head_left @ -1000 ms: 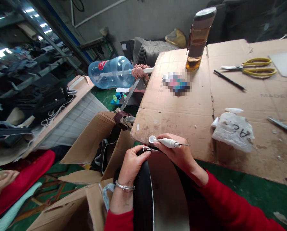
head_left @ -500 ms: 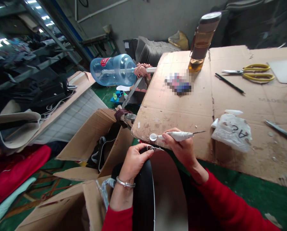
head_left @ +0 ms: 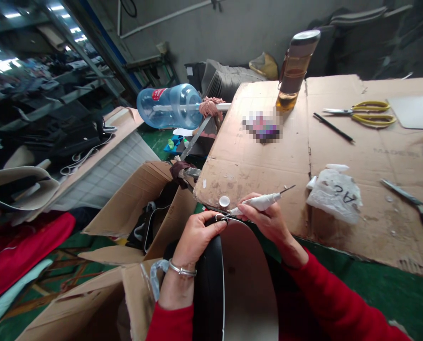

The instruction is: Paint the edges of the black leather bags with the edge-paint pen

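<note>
My left hand (head_left: 198,239), with a bracelet at its wrist, pinches the top corner of a curved black panel (head_left: 211,284) with white edging. The panel's pale inner face (head_left: 248,279) turns right. A loop of thin white cord shows at the pinched corner. My right hand (head_left: 266,220) grips a slim white tool (head_left: 263,202) that looks wrapped. From its far end sticks a thin dark metal spike; its other, narrow tip meets the edging beside my left fingertips. A small round white cup (head_left: 224,201) sits just beyond, at the table edge.
On the cardboard-covered table (head_left: 268,166) are a plastic bag (head_left: 335,195), scissors (head_left: 408,201), yellow-handled snips (head_left: 371,114), a black pencil-like stick (head_left: 334,128) and a tall drink bottle (head_left: 296,71). A blue water jug (head_left: 170,106) juts out left. Open cardboard boxes (head_left: 126,201) stand below.
The white tool's narrow tip has moved from the small white cup down to the panel's corner, its spike end tilting up. My left hand keeps its pinch. The view has shifted slightly.
</note>
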{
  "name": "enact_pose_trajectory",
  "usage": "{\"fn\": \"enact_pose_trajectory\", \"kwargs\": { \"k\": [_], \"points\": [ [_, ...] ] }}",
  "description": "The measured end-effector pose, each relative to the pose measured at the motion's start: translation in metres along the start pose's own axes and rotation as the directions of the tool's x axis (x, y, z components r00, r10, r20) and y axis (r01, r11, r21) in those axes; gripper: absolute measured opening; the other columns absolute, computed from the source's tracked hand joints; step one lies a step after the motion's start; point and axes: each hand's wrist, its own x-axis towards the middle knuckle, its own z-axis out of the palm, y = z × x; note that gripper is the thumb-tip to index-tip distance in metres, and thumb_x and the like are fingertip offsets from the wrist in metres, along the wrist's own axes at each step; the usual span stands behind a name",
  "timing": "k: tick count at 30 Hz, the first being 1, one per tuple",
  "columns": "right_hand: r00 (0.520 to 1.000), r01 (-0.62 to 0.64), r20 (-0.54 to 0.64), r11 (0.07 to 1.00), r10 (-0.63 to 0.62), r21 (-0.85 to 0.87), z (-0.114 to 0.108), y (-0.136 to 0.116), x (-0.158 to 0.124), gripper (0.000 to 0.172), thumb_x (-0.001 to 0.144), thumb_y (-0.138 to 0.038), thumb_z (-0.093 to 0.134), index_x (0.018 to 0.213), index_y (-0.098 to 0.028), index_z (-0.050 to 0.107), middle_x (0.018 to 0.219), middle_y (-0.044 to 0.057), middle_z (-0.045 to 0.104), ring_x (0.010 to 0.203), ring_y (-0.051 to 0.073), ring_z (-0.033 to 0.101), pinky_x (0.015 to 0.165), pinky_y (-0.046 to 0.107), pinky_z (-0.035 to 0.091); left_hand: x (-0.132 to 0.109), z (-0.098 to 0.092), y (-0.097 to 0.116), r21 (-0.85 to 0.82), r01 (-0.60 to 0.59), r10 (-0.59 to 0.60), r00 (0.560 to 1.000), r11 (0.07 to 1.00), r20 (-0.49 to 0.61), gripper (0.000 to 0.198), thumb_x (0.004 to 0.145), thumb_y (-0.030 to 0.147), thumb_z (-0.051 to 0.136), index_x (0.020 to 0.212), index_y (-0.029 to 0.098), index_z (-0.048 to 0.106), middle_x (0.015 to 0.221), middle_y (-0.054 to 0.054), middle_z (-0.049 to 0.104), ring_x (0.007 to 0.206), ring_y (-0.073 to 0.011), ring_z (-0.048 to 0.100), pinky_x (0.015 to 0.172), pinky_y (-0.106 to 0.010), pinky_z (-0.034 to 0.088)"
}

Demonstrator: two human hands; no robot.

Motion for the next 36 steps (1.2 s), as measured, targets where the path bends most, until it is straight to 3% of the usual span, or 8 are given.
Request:
{"fn": "enact_pose_trajectory", "kwargs": {
  "k": [4, 11, 16, 21, 24, 29, 36],
  "points": [
    [1.000, 0.007, 0.012, 1.000, -0.007, -0.015, -0.001, 0.000, 0.000, 0.027, 0.093, -0.043, 0.072, 0.087, -0.017, 0.073, 0.069, 0.004, 0.071, 0.059, 0.017, 0.067, 0.051, 0.026, 0.050, -0.002, 0.002, 0.002, -0.011, 0.009, -0.009, 1.000, 1.000, -0.010, 0.023, 0.079, 0.034, 0.080, 0.094, 0.017, 0.083, 0.094, -0.006, 0.079, 0.089, -0.0240, 0.067, 0.082, -0.030, 0.047],
    [0.998, -0.021, 0.051, 1.000, 0.021, -0.001, -0.002, -0.003, 0.000, 0.028, 0.093, -0.043, 0.071, 0.085, -0.017, 0.072, 0.065, 0.002, 0.068, 0.056, 0.015, 0.062, 0.052, 0.025, 0.048, -0.005, 0.006, 0.000, -0.049, 0.002, -0.002, 1.000, 0.999, -0.013, 0.014, 0.080, 0.031, 0.077, 0.079, 0.016, 0.076, 0.077, -0.001, 0.068, 0.074, -0.0159, 0.056, 0.070, -0.025, 0.041],
    [0.994, -0.074, 0.078, 0.997, 0.072, 0.033, -0.004, -0.006, 0.000, 0.030, 0.094, -0.042, 0.069, 0.078, -0.017, 0.070, 0.061, 0.001, 0.066, 0.054, 0.014, 0.061, 0.052, 0.025, 0.047, -0.003, 0.011, -0.007, -0.150, 0.067, -0.061, 0.997, 0.986, 0.044, 0.014, 0.074, 0.027, 0.077, 0.071, 0.015, 0.071, 0.066, 0.002, 0.059, 0.064, -0.0119, 0.047, 0.061, -0.023, 0.035],
    [0.991, -0.096, -0.079, 0.989, 0.105, 0.115, -0.004, 0.000, 0.001, 0.033, 0.094, -0.047, 0.068, 0.078, -0.018, 0.068, 0.062, 0.000, 0.065, 0.055, 0.015, 0.060, 0.052, 0.024, 0.046, 0.002, 0.009, -0.010, -0.189, 0.082, -0.078, 0.997, 0.979, 0.027, 0.012, 0.072, 0.026, 0.076, 0.069, 0.016, 0.071, 0.061, 0.003, 0.057, 0.059, -0.0102, 0.045, 0.057, -0.022, 0.032],
    [0.990, -0.027, -0.135, 0.999, 0.031, 0.029, 0.000, 0.004, 0.004, 0.029, 0.095, -0.046, 0.068, 0.087, -0.018, 0.071, 0.073, 0.001, 0.068, 0.063, 0.015, 0.061, 0.057, 0.025, 0.045, 0.002, 0.004, -0.007, -0.094, 0.015, -0.022, 0.997, 0.995, -0.075, 0.010, 0.075, 0.028, 0.077, 0.075, 0.018, 0.075, 0.069, 0.001, 0.067, 0.066, -0.0128, 0.054, 0.063, -0.023, 0.039],
    [0.993, 0.039, -0.107, 0.988, -0.056, -0.151, 0.005, 0.003, 0.006, 0.026, 0.097, -0.044, 0.067, 0.092, -0.019, 0.072, 0.079, 0.001, 0.067, 0.067, 0.015, 0.060, 0.062, 0.026, 0.044, 0.002, 0.000, -0.006, 0.130, -0.083, 0.107, 0.976, 0.988, -0.191, 0.012, 0.080, 0.029, 0.075, 0.085, 0.020, 0.082, 0.088, -0.003, 0.079, 0.088, -0.0211, 0.068, 0.083, -0.028, 0.047],
    [0.997, 0.017, -0.068, 0.971, -0.035, -0.240, 0.008, 0.000, 0.004, 0.028, 0.097, -0.046, 0.066, 0.095, -0.018, 0.073, 0.079, 0.001, 0.067, 0.067, 0.014, 0.056, 0.061, 0.026, 0.041, 0.004, -0.004, -0.012, 0.167, -0.068, 0.102, 0.972, 0.984, -0.209, 0.014, 0.079, 0.030, 0.076, 0.087, 0.021, 0.083, 0.091, -0.005, 0.081, 0.090, -0.0248, 0.071, 0.086, -0.032, 0.050]
  ]
}}
